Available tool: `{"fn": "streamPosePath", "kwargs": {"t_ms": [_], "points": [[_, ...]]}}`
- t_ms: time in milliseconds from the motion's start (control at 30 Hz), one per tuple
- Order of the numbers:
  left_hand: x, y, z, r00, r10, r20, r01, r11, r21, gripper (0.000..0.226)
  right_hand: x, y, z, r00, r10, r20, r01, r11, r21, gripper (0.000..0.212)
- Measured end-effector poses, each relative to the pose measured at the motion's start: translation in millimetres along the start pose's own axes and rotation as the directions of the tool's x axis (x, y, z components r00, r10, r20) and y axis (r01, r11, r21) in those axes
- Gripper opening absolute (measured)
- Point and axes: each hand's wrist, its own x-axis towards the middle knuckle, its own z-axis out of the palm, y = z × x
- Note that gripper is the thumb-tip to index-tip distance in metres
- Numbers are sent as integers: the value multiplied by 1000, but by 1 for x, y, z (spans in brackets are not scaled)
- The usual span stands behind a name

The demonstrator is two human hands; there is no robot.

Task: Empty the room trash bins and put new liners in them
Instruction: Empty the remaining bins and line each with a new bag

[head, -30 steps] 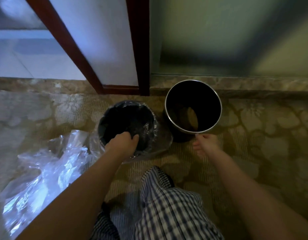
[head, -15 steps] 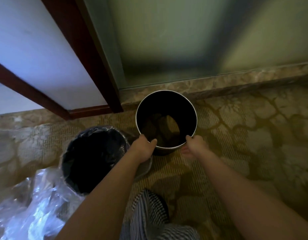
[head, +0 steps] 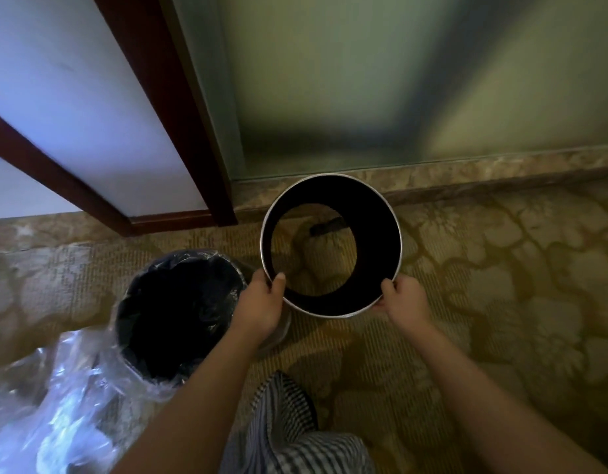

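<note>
Shiny metal rims the matt black bin shell [head: 378, 241]; the liner [head: 207, 260] is glossy, crinkled plastic.

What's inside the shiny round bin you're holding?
No trash: through the bin held by the left hand and right hand only carpet and a small dark thing show. Its black wall hides the floor behind.

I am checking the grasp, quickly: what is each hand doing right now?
Left hand: closed, gripping the near rim of the metal bin shell.
Right hand: closed, gripping the same rim.
</note>
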Motion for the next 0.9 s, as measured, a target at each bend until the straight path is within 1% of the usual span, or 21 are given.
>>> {"fn": "streamPosePath", "kwargs": {"t_ms": [33, 100, 167, 233, 300, 400, 533, 633, 767, 833, 900], "points": [[-9, 6, -6, 998, 43, -44, -42, 999, 23, 33, -9, -3, -11, 999, -45, -6, 45, 999, -3, 23], [-29, 20, -19, 982, 139, -131, -122, 984, 128, 30, -29, -13, -32, 990, -141, -31, 140, 990, -22, 27], [-51, 32, -34, 948, 253, -193, -205, 950, 235, 32, -47, -25, -52, 973, -230, -24, 229, 972, -45, 25], [-76, 42, -48, 909, 345, -233, -273, 917, 293, 34, -66, -39, -69, 951, -310, -10, 308, 948, -75, 26], [-101, 51, -64, 874, 405, -267, -311, 890, 332, 34, -85, -53, -80, 925, -380, 0, 379, 923, -71, 26], [-137, 61, -89, 830, 436, -347, -308, 878, 366, 36, -111, -80, -87, 900, -431, 56, 434, 900, -43, 24], [-182, 64, -125, 778, 411, -475, -177, 869, 462, 35, -146, -122, -83, 863, -474, 176, 471, 880, 60, 23], [-206, 52, -149, 780, 356, -515, -107, 886, 451, 35, -168, -145, -71, 837, -499, 224, 501, 864, 52, 25], [-223, 27, -174, 806, 216, -551, 60, 896, 440, 32, -180, -166, -40, 819, -508, 266, 539, 841, -52, 32], [-226, 14, -183, 817, 168, -551, 117, 888, 445, 31, -181, -174, -22, 808, -507, 300, 564, 813, -143, 34], [-221, -2, -188, 819, 102, -565, 163, 902, 399, 29, -179, -179, -5, 799, -499, 335, 581, 784, -218, 36]]}}
